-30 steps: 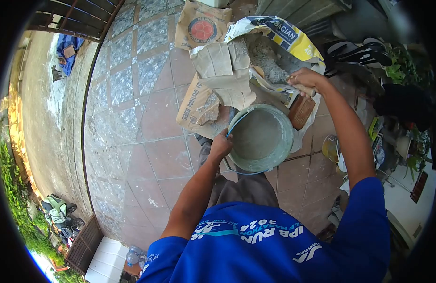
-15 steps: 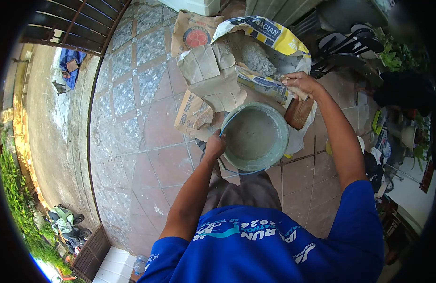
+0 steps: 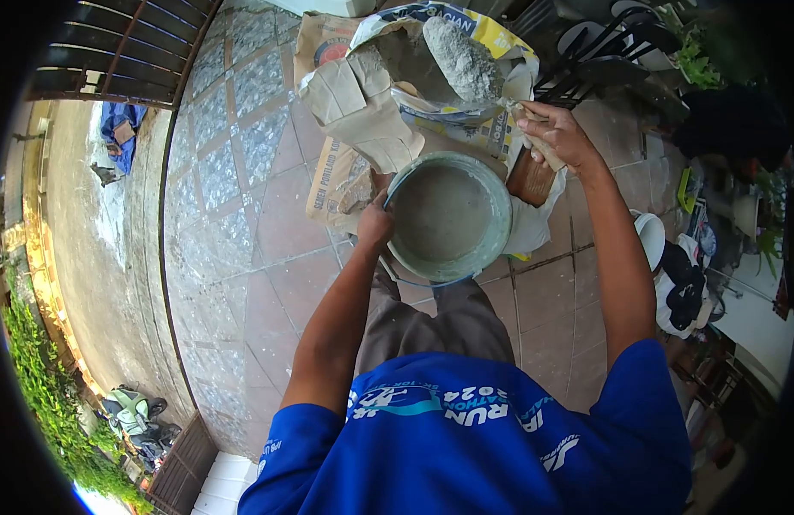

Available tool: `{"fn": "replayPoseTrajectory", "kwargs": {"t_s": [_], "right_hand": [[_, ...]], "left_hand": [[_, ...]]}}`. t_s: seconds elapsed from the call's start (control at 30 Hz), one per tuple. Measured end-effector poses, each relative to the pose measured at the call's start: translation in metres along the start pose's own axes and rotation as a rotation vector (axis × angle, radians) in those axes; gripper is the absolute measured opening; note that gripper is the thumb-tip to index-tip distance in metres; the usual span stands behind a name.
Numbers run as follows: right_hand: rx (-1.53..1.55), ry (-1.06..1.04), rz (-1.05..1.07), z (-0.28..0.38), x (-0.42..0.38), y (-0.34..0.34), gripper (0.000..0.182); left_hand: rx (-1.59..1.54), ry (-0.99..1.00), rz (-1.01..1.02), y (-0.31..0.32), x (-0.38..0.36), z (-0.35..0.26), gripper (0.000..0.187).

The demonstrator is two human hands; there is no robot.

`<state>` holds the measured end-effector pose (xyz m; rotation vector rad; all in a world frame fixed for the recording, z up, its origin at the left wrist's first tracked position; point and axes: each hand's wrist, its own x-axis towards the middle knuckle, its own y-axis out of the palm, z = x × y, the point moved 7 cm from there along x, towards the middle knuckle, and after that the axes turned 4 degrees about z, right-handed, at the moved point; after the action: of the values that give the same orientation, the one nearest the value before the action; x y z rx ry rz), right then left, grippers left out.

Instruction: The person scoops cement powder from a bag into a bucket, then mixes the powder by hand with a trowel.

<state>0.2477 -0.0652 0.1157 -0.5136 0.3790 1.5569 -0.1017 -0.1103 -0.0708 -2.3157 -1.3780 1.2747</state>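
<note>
My right hand [image 3: 560,137] is wrapped round the wooden handle of a trowel [image 3: 547,154]. A tall heap of grey cement powder [image 3: 461,62] covers its blade, above the open yellow, blue and white cement bag [image 3: 517,51]. My left hand [image 3: 376,225] grips the left rim of a greenish bucket [image 3: 502,219], close to its blue wire handle. Inside the bucket lies a smooth grey wet mix [image 3: 444,215]. The bucket is between my legs and the bag.
Brown paper cement sacks [image 3: 349,94] lie left of the open bag. A brown wooden block [image 3: 532,178] sits right of the bucket. Stacked black chairs [image 3: 599,51] stand at the upper right, a white pail [image 3: 648,239] lower down. Tiled floor [image 3: 285,223] extends left towards a metal gate [image 3: 126,51].
The trowel has come up out of the bag with a heap of cement powder on it. My left hand stays at the bucket rim. The view has shifted slightly.
</note>
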Motion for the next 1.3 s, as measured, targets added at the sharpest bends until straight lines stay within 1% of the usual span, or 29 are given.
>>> {"fn": "replayPoseTrajectory", "kwargs": {"t_s": [0.03, 0.13, 0.2, 0.27, 0.33, 0.4, 0.5, 0.6, 0.63, 0.73, 0.83, 0.9, 1.0, 1.07, 1.13, 1.23, 1.3], "right_hand": [[-0.009, -0.022, 0.01, 0.001, -0.016, 0.002, 0.052], [0.049, 0.035, 0.013, -0.019, -0.066, 0.016, 0.055], [0.098, 0.128, 0.007, -0.035, -0.103, 0.036, 0.056], [0.146, 0.19, 0.032, -0.067, -0.13, 0.054, 0.055], [0.156, 0.325, 0.01, -0.112, -0.149, 0.075, 0.053], [0.126, 0.424, -0.002, -0.147, -0.161, 0.099, 0.051], [0.109, 0.408, -0.099, -0.215, -0.155, 0.123, 0.049], [0.04, 0.464, -0.122, -0.236, -0.145, 0.129, 0.048], [0.012, 0.441, -0.161, -0.237, -0.142, 0.129, 0.048], [-0.102, 0.403, -0.132, -0.232, -0.132, 0.137, 0.048], [-0.168, 0.463, -0.127, -0.238, -0.126, 0.132, 0.047], [-0.304, 0.37, -0.075, -0.239, -0.12, 0.129, 0.047], [-0.31, 0.328, -0.104, -0.247, -0.122, 0.129, 0.048], [-0.379, 0.264, -0.076, -0.239, -0.123, 0.125, 0.05], [-0.539, 0.137, 0.015, -0.229, -0.126, 0.128, 0.051], [-0.626, 0.201, -0.2, -0.213, -0.135, 0.115, 0.053], [-0.756, 0.14, -0.119, -0.179, -0.143, 0.108, 0.052]], "left_hand": [[0.021, 0.021, -0.001, 0.0, 0.002, -0.001, 0.042], [0.094, 0.056, -0.015, 0.001, 0.009, 0.001, 0.037], [0.099, 0.081, -0.031, 0.002, 0.01, 0.002, 0.035], [0.097, 0.108, -0.052, 0.002, 0.01, 0.004, 0.035], [0.096, 0.106, -0.046, 0.003, 0.011, 0.007, 0.035], [0.096, 0.101, -0.041, 0.002, 0.013, 0.009, 0.036], [0.082, 0.082, -0.03, 0.005, 0.013, 0.009, 0.035], [0.076, 0.069, -0.033, 0.002, 0.013, 0.013, 0.035], [0.078, 0.071, -0.031, 0.002, 0.016, 0.013, 0.035], [0.083, 0.07, -0.014, 0.004, 0.015, 0.009, 0.035], [0.09, 0.055, -0.004, 0.002, 0.012, 0.004, 0.035], [0.092, 0.036, -0.011, 0.0, 0.012, 0.008, 0.035], [0.106, 0.058, -0.003, 0.005, 0.017, 0.012, 0.036], [0.097, 0.089, -0.015, 0.005, 0.018, 0.013, 0.036], [0.089, 0.07, -0.012, 0.002, 0.017, 0.012, 0.036], [0.099, 0.067, -0.011, 0.004, 0.013, 0.006, 0.036], [0.124, 0.064, -0.013, -0.001, 0.01, 0.005, 0.036]]}}
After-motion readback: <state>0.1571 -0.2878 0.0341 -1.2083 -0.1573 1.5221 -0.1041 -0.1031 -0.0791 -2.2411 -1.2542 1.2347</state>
